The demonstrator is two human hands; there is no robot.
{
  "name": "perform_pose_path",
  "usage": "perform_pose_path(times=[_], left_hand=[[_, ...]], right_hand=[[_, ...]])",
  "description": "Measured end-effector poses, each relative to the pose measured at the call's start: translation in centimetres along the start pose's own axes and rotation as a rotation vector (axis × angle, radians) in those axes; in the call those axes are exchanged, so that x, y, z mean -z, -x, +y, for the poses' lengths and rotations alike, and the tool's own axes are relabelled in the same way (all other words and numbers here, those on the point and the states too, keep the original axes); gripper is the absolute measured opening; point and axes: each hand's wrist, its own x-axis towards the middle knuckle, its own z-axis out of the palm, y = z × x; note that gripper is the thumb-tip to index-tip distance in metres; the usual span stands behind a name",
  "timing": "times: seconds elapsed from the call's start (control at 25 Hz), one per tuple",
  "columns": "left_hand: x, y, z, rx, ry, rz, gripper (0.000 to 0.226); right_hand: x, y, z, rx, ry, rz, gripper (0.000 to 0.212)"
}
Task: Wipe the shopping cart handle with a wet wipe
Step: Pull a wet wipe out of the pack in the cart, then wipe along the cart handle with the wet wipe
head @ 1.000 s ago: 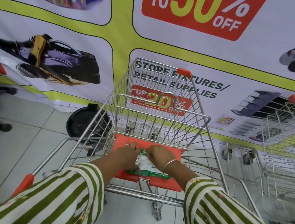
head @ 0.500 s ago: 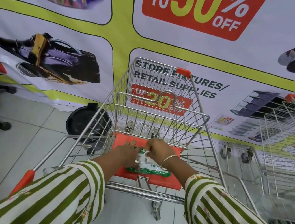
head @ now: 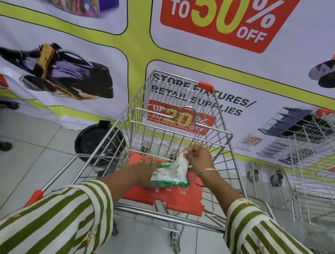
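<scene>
Both forearms are covered by loose sleeves, the left sleeve (head: 52,218) and the right sleeve (head: 284,251), on which broad olive-green and off-white stripes are run lengthwise. Small floral motifs in pink and yellow are scattered over the cloth. The wrists are left bare below the cuffs. A thin gold bangle (head: 207,171) is worn on the right wrist, and a ring (head: 141,161) is seen on the left hand (head: 145,173).

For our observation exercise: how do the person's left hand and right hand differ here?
The left hand lies low, holding the pack on the red seat; the right hand is raised, pinching a wipe from it. The left hand shows a ring, the right wrist a bangle. Both leave green-striped sleeves.
</scene>
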Motion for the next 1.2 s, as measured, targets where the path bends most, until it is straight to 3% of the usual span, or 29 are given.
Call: perform_pose_path(times=[0.16,0.28,0.44,0.52,0.64,0.84,0.96,1.08,1.2], left_hand=[[0.9,0.3,1.2,-0.084,0.292,0.171,0.083],[1.1,0.1,2.9,-0.11,0.357,0.231,0.059],[0.5,0.1,3.8,-0.051,0.509,0.251,0.058],[0.8,0.7,4.0,-0.074,0.661,0.315,0.048],[2.2,2.2,4.9,-0.068,0.863,0.39,0.013],[3.1,6.2,7.8,0.066,1.522,0.243,0.025],[4.2,9.0,9.2,0.051,1.78,0.21,0.016],[5.1,12.3,9.6,0.027,1.838,0.232,0.022],[5.8,16.6,9.4,0.0,1.733,0.243,0.025]], right_hand=[[1.3,1.0,-1.0,0.06,0.186,-0.051,0.014],[1.5,1.4,-1.9,0.093,0.24,-0.077,0.015],[2.3,2.0,-2.1,0.085,0.239,-0.134,0.031],[3.0,2.1,-2.1,0.072,0.172,-0.069,0.022],[4.2,2.3,-2.6,0.07,0.093,0.03,0.015],[4.2,4.8,-4.4,0.25,0.367,0.236,0.011],[3.0,7.2,-5.2,0.35,0.514,0.135,0.018],[2.8,9.8,-5.6,0.356,0.466,0.032,0.023],[3.3,12.7,-6.5,0.379,0.37,-0.01,0.038]])
